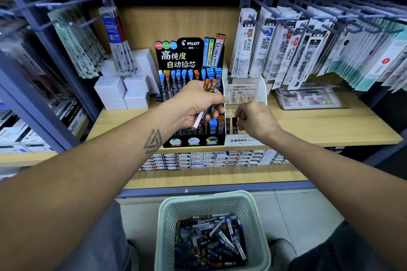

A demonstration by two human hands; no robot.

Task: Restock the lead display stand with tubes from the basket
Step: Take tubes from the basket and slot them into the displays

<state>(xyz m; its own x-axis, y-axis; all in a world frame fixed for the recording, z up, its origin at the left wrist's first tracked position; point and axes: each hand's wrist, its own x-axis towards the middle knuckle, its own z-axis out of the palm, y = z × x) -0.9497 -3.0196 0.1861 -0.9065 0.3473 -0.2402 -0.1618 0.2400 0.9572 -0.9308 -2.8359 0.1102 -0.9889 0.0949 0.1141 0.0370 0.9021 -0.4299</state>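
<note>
Left hand (198,103) gripping bundled tubes (209,97) before display stand (189,141); right hand (253,123) pinching black tube (234,121) beside stand: light, rigid, slippery; hold mid-body

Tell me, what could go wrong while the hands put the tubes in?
The left hand grips a whole bunch of lead tubes over the Pilot display stand; one could slip out and knock the standing tubes. The right hand pinches a black tube at the MONO rack beside it, so it might land in the wrong display.
</note>
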